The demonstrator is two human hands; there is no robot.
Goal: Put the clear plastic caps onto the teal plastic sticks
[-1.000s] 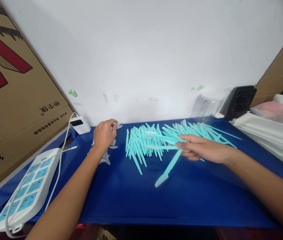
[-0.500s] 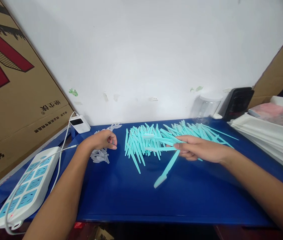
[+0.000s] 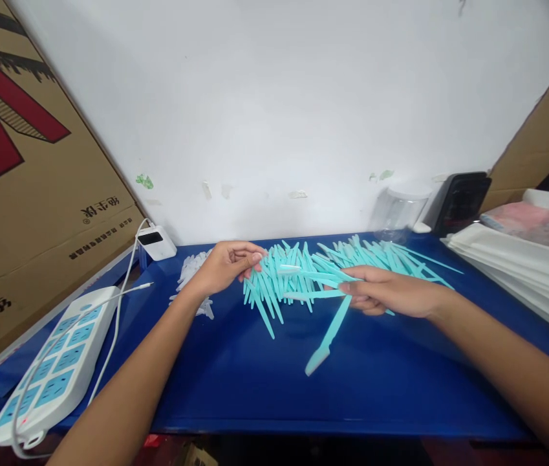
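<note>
Plain white wall (image 3: 274, 129) fills the background, with bits of tape and green residue low down; a large printed cardboard box (image 3: 55, 194) leans in at left. Blue table (image 3: 255, 382), glossy, runs to the foot of the wall. Stacked white trays (image 3: 516, 268) sit at its right end, power strip (image 3: 55, 369) at its left. A clear jar (image 3: 403, 213) with a white lid stands near the wall; a small white device (image 3: 158, 243) with a dark screen and cable sits at the far left corner. Turquoise sticks lie in two heaps: left heap (image 3: 274, 291) mid-table, right heap (image 3: 374, 255) behind the right hand (image 3: 383, 291). That hand's fingers are closed on a splayed bunch of sticks (image 3: 327, 336), one pointing down toward the near edge. Left hand (image 3: 230, 262) is at the left heap's edge, thumb and forefinger close together; cannot tell whether they meet or pinch anything. Small translucent pieces (image 3: 191, 268) lie beside the left wrist. Step in hand, as judged: right holds the bunch out, left does the fine picking. Next move calls for a firm right grip and a light, precise left pinch, since the sticks fan loosely.
</note>
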